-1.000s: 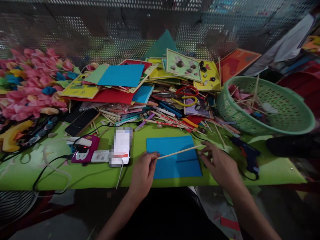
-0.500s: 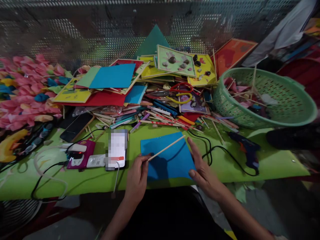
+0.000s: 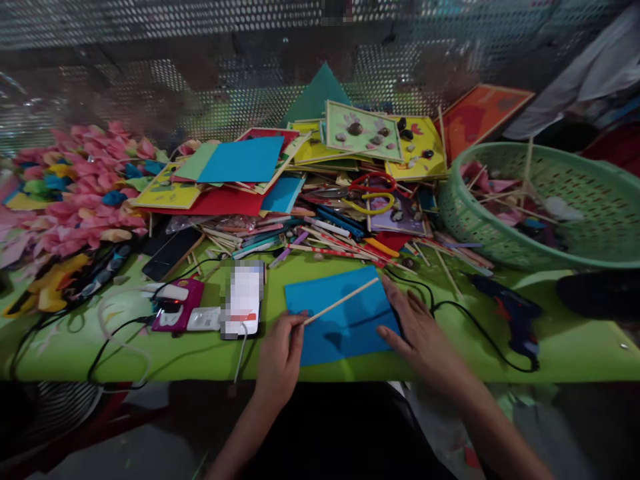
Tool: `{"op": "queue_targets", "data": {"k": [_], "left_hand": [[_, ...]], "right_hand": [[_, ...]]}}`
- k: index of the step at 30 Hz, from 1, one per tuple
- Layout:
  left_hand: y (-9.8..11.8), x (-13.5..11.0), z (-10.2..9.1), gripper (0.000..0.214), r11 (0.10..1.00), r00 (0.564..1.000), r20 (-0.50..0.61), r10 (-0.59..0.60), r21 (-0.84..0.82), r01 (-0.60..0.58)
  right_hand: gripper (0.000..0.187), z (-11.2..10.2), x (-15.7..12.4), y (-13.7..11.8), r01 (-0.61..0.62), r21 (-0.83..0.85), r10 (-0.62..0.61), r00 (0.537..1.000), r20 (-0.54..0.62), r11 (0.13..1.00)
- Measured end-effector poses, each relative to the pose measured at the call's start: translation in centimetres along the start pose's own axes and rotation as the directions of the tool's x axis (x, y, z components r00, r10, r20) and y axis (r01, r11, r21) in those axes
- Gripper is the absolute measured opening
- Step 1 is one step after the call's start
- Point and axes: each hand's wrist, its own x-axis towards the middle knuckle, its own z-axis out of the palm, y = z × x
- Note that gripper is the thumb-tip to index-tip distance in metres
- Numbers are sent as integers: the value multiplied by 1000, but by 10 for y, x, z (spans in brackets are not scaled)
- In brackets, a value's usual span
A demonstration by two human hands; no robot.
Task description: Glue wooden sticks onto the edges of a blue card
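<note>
A blue paper sheet [image 3: 345,327] lies on the green table [image 3: 575,347] near its front edge. My left hand [image 3: 281,357] pinches the near end of a thin wooden stick [image 3: 345,299] that slants up and to the right over the sheet. My right hand [image 3: 419,330] rests on the sheet's right edge with its fingers stretched out flat. A phone [image 3: 243,300] lies just left of the sheet, with a cable plugged in.
A heap of coloured cards, sticks and scissors [image 3: 370,193] covers the table's back. A green basket [image 3: 545,203] stands at the right, with a glue gun [image 3: 515,313] and its black cord in front of it. Pink paper flowers [image 3: 75,193] pile up at the left.
My right hand let go of the stick's far end and came down flat on the sheet's right edge. The left hand kept the stick, which now tilts more steeply.
</note>
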Motion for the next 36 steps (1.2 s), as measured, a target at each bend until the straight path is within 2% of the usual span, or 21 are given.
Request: {"op": "queue_targets", "data": {"k": [5,7,9,11,15,19,21,25,29,32,34,36], "left_hand": [[4,3,-2,17,994,995,0,98,43,-98],[10,7,-4,16,985,988,-8,156,83,-155],[17,12,-7,14,965,977,-16,215,160,-210],[23,17,-8,11,944,968,-18,248,230,-238],[29,26,-5,14,933,970,-7,243,276,-232],[25,27,2,20,950,979,13,202,241,-199],[19,24,6,23,960,985,20,171,221,-171],[9,16,9,44,951,991,52,123,279,-133],[6,13,9,55,944,993,89,74,315,-99],[6,13,9,67,940,993,97,71,328,-99],[5,13,10,67,925,987,132,86,358,-129],[5,13,11,56,904,977,182,110,391,-174]], "right_hand": [[70,-4,-13,7,58,-145,-63,998,-26,988],[60,-14,-11,5,54,-168,-76,989,-127,984],[51,-25,-3,-1,56,-192,-107,959,-264,980],[42,-34,7,-10,121,-218,-190,926,-327,968],[28,-35,28,-22,331,-240,-383,898,-217,912],[21,-27,41,-13,453,-183,-475,874,-101,873],[20,-26,48,-3,454,-176,-474,875,-98,874],[23,-31,66,13,388,-226,-425,893,-148,893],[25,-34,87,14,431,-227,-462,881,-102,873],[27,-38,97,11,419,-238,-447,892,-72,876],[27,-39,100,10,410,-259,-443,893,-81,875],[25,-37,102,10,432,-256,-466,880,-89,865]]}}
